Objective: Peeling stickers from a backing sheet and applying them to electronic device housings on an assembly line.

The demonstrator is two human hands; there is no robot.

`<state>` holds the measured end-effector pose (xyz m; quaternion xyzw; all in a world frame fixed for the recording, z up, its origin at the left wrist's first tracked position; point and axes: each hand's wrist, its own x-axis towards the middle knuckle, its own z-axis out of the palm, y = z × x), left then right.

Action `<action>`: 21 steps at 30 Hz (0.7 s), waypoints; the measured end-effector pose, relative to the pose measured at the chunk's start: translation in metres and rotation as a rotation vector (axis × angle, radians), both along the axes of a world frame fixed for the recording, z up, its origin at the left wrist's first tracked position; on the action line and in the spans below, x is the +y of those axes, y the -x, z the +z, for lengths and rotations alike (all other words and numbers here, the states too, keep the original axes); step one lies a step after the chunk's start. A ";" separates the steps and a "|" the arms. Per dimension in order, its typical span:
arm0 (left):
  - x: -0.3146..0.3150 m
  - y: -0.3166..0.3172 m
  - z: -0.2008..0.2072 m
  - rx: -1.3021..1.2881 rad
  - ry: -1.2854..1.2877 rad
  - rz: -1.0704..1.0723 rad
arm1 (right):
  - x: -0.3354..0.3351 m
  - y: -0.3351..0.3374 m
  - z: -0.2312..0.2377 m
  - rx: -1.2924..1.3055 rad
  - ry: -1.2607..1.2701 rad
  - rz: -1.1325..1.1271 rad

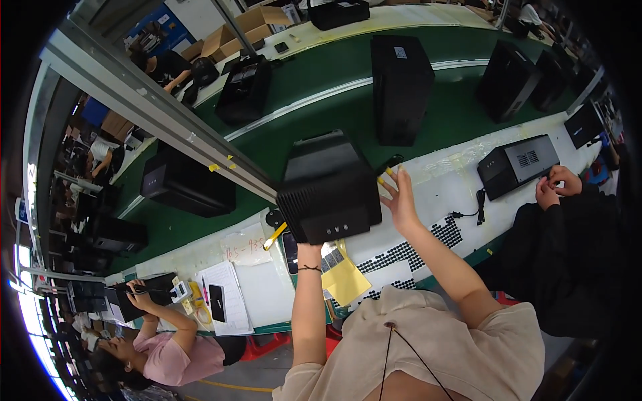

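In front of me is a black computer case (338, 194), its ribbed top and row of small buttons facing me. My left hand (309, 248) reaches under the near end of the case; only the wrist shows, with a thin dark cord around it, and the fingers are hidden. To the right of the case my right hand (399, 202) is raised, fingers apart and nothing in them. Yellow finger covers sit on some of its fingertips. A short black cable (393, 162) lies just beyond those fingertips.
Sheets of black dots (401, 257) and a yellow paper (348, 284) lie on the white bench. Metal posts (160, 110) rise at left. Several cases stand on the green conveyor (328, 110). Co-workers sit at both sides; one at right touches a case (518, 166).
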<state>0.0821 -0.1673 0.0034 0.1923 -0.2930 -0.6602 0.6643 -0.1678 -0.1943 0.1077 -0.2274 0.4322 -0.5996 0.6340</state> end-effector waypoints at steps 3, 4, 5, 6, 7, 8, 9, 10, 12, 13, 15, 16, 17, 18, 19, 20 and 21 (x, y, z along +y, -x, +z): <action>0.024 0.010 -0.007 -0.102 -0.204 0.118 | -0.008 0.036 -0.020 -0.042 -0.230 0.216; 0.032 0.016 -0.003 0.094 -0.282 0.062 | -0.011 0.044 -0.027 0.070 -0.289 0.343; 0.036 0.020 0.004 0.212 -0.340 0.022 | -0.013 0.050 -0.034 0.201 -0.331 0.439; 0.039 0.025 0.013 0.216 -0.437 0.035 | -0.008 0.054 -0.043 0.162 -0.323 0.449; 0.041 0.030 0.023 0.201 -0.508 0.070 | -0.001 0.058 -0.050 0.163 -0.360 0.463; 0.044 0.036 0.033 0.102 -0.630 0.008 | 0.006 0.062 -0.057 0.209 -0.361 0.458; 0.045 0.043 0.042 0.030 -0.661 -0.077 | 0.011 0.066 -0.063 0.260 -0.319 0.451; 0.043 0.049 0.051 -0.081 -0.704 -0.042 | 0.013 0.068 -0.068 0.244 -0.352 0.485; 0.047 0.063 0.068 -0.140 -0.631 -0.079 | 0.023 0.071 -0.075 0.149 -0.366 0.485; 0.046 0.068 0.076 -0.201 -0.481 -0.120 | 0.023 0.072 -0.077 0.096 -0.345 0.445; 0.046 0.074 0.092 -0.221 -0.364 -0.151 | 0.019 0.071 -0.079 0.054 -0.321 0.410; 0.047 0.076 0.099 -0.294 -0.370 -0.141 | 0.017 0.069 -0.080 0.033 -0.283 0.340; 0.048 0.079 0.106 -0.341 -0.239 -0.112 | 0.013 0.067 -0.080 0.016 -0.286 0.361; 0.051 0.082 0.112 -0.389 -0.240 -0.121 | 0.007 0.066 -0.079 -0.012 -0.226 0.323; 0.053 0.085 0.117 -0.427 -0.135 -0.091 | 0.000 0.064 -0.077 -0.054 -0.085 0.301; 0.054 0.090 0.123 -0.513 -0.041 -0.046 | -0.007 0.059 -0.076 0.116 -0.008 0.347; 0.053 0.096 0.127 -0.508 -0.089 -0.065 | -0.009 0.059 -0.075 0.143 0.084 0.409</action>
